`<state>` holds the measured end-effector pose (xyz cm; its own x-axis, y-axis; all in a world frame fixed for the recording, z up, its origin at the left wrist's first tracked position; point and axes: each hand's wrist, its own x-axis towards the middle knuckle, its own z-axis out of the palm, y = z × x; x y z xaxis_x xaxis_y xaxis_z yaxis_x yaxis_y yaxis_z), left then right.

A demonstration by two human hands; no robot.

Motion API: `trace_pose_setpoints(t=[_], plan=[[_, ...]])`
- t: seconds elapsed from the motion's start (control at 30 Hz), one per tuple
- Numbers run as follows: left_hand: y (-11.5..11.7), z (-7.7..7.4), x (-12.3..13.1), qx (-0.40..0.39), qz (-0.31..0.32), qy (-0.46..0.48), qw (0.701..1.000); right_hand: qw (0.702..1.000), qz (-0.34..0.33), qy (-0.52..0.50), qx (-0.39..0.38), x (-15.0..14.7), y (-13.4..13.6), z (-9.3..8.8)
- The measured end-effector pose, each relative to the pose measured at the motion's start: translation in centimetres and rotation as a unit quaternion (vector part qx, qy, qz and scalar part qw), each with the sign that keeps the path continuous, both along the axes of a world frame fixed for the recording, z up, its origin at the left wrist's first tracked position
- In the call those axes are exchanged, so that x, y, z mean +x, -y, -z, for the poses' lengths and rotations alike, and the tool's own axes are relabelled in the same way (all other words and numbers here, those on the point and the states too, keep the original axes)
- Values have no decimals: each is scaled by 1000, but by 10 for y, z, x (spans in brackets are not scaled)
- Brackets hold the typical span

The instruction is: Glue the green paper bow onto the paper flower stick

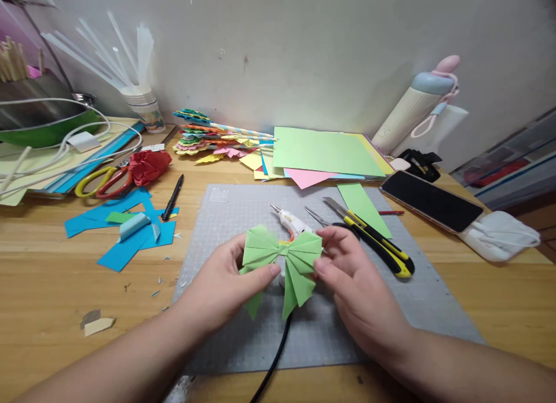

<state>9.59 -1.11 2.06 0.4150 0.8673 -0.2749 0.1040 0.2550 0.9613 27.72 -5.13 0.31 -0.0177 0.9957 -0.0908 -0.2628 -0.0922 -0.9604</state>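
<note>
Light-green pleated paper bow (293,249), head view: I hold it over the middle of a gray gridded cutting mat (234,351), its two loops spread sideways and its tails pointing down toward me. My left hand (238,270) grips the left loop, thumb across the front and fingers behind; my right hand (353,273) pinches the right edge between thumb and fingertips. Partly hidden behind the bow lies a white glue gun (292,220) with a metal nozzle; a black cable (278,354) emerges below the tails. Just beyond my right hand are metal-bladed scissors (316,216) and a black-and-yellow utility knife (376,241), which lies near a flat light-green paper strip (364,205). Left of the mat, on the pale wooden bench (39,281), are overlapping blue paper strips (115,249) and a slim black pen (174,195). A dark-screened smartphone (430,200) rests at the right.
</note>
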Motion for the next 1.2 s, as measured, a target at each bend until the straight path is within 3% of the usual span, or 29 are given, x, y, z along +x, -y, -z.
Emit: trace_pose_setpoints(t=[0.1,0.27,0.5,0.7,0.8,0.87,0.93,1.2], plan=[[-1,1,-3,7,-1,-5,1000,995,28,65,73,1,1,0],[0,0,-2,-5,0,-4,1000,965,-21,233,120,3,3,2],[1,-4,0,-24,29,-26,999,935,-40,317,157,7,5,4],[5,-9,-2,77,47,-100,991,903,-65,382,186,12,-2,-10],[6,-12,-2,129,37,-114,984,861,-49,447,237,13,-5,-19],[6,-13,-2,133,28,-114,984,825,-35,498,263,13,-6,-23],[6,-12,-2,123,31,-113,985,808,-35,526,264,11,-6,-26],[5,-11,-4,149,58,-147,976,848,-95,471,221,6,-10,-32]])
